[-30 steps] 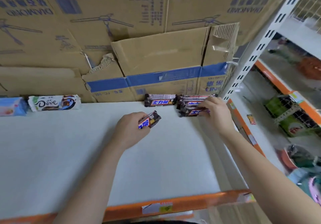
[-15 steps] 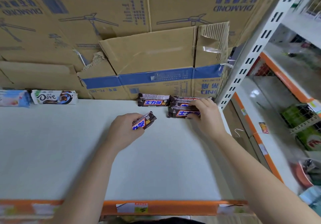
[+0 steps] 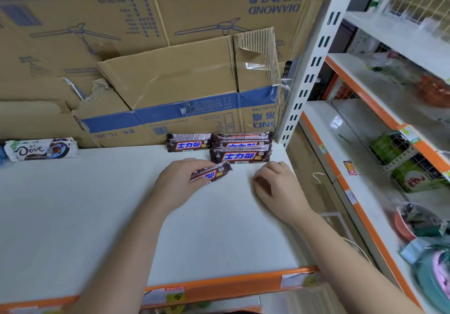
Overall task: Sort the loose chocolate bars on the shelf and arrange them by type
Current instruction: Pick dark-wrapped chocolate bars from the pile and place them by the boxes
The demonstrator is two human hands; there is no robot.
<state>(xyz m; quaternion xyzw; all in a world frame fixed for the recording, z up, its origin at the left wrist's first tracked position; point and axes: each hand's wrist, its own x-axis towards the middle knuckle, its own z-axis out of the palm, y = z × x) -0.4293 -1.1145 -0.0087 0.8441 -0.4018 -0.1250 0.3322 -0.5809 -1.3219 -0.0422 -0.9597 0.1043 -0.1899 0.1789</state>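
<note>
Far left, at the back of the white shelf (image 3: 97,216), I log one Dove bar (image 3: 40,149) lying flat against the cardboard boxes (image 3: 170,77), well apart from the rest. A blue packet (image 3: 1,154) just beside it is cut by the frame edge, and I cannot tell its type. Centre back, a single Snickers bar (image 3: 188,143) lies along the box, just beside the Snickers stack (image 3: 242,149) in the right back corner near the slotted upright (image 3: 314,57). The left hand (image 3: 180,182) grips a held Snickers bar (image 3: 211,173), fingers and thumb curled round its near end. The bar is tilted, its free end just short of the stack. The right hand (image 3: 277,184) sits in front of the stack, fingers loosely curled, empty. My read: the Snickers group is nearly built, with the held bar and perhaps the single one left to join. The Dove end looks thin, and whether more belongs there I cannot tell.
</note>
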